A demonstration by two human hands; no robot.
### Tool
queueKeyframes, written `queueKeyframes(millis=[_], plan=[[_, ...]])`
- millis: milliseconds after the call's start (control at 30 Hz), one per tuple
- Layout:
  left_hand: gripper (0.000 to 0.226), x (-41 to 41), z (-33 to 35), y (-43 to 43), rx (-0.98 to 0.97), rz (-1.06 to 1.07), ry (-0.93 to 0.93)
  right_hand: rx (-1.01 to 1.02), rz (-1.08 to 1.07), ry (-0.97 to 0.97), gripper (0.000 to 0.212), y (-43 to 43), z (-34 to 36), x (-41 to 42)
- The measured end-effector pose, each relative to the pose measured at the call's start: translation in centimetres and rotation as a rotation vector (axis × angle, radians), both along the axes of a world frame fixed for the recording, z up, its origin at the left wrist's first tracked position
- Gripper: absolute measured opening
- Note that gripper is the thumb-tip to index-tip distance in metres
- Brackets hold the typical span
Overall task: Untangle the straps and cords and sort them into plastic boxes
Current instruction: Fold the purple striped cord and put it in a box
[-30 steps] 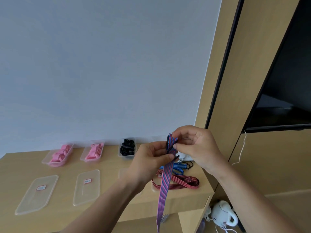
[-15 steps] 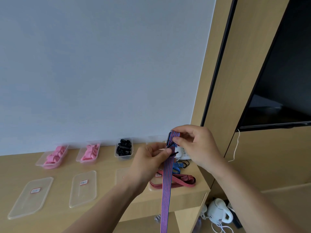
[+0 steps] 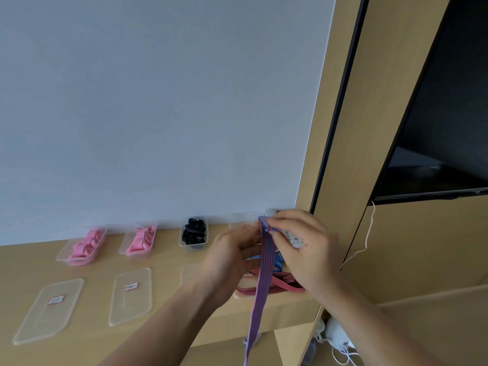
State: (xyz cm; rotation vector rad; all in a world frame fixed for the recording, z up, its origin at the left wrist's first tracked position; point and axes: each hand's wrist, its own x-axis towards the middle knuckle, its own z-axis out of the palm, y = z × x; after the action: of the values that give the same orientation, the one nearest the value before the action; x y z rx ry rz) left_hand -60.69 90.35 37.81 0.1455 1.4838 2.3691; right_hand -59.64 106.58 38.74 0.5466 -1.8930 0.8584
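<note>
Straps and cords are spread across a light wooden desk [image 3: 163, 262] set against a pale wall [image 3: 158, 101], the biggest surface in sight, with a dark screen [image 3: 449, 114] in wooden panelling to the right. Both forearms reach in from the near edge and meet above the desk's right end. Between them hangs a long red-and-blue striped strap [image 3: 260, 291], its top end pinched at the level of the fingertips and its length dropping straight down past the desk's near edge. The left hand [image 3: 232, 260] is curled, fingers closed on the strap's top from the left; the right hand [image 3: 303, 249] is closed on it from the right, fingers bent over the folded end. Under the hands lies a red striped strap [image 3: 274, 286] in loose loops, with a blue strap [image 3: 277, 261] just behind it. Three clear lids [image 3: 48, 310] lie flat along the near side, two bearing red labels. Along the far edge stand two plastic boxes of pink straps [image 3: 85, 245] and one smaller box of black cords [image 3: 194, 231]. A white cable [image 3: 367, 241] hangs down the right panel.
</note>
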Motion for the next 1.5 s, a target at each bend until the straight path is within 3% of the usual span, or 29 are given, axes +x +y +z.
queueKeyframes(millis=[400, 533, 600, 667, 733, 800, 967, 1033, 1200, 1333, 1500], plan=[[0.025, -0.1, 0.7, -0.3, -0.045, 0.038, 0.117, 0.198, 0.049, 0.052, 0.019, 0.2, -2.7, 0.9], [0.022, 0.3, 0.7, -0.2, -0.143, 0.077, 0.186, 0.099, 0.068, -0.032, 0.011, 0.5, -1.3, 1.2], [0.023, 0.5, 0.8, -0.1, -0.188, 0.096, 0.224, -0.013, 0.011, -0.169, 0.022, 0.6, -0.1, 1.1], [0.023, 0.7, 1.0, 0.2, -0.220, 0.107, 0.249, -0.103, 0.067, -0.453, 0.033, 0.8, 1.1, 0.7], [0.023, 0.7, 1.0, 0.3, -0.236, 0.105, 0.260, -0.169, 0.242, -0.741, 0.025, 1.1, 2.3, 0.2], [0.022, 0.8, 1.0, 0.5, -0.222, 0.103, 0.250, -0.210, 0.317, -0.814, 0.022, 1.4, 3.0, -0.1], [0.029, 1.3, 0.8, 1.1, -0.057, 0.084, 0.131, -0.315, 0.305, -0.763, 0.013, 1.4, 3.6, -0.1], [0.024, 1.5, 0.6, 1.3, -0.081, 0.079, 0.122, -0.339, 0.297, -0.774, 0.013, 1.3, 3.4, -0.1], [0.034, 2.3, 0.2, 1.3, -0.244, 0.041, 0.013, -0.370, 0.266, -0.737, 0.022, 1.3, 2.6, 0.1], [0.042, 2.3, -0.2, 1.2, -0.272, 0.001, -0.059, -0.303, 0.237, -0.594, 0.034, 1.5, 2.0, 0.5], [0.044, 1.7, 0.4, 1.0, -0.143, 0.002, -0.085, -0.085, 0.152, -0.253, 0.023, 1.2, 0.8, 1.4]])
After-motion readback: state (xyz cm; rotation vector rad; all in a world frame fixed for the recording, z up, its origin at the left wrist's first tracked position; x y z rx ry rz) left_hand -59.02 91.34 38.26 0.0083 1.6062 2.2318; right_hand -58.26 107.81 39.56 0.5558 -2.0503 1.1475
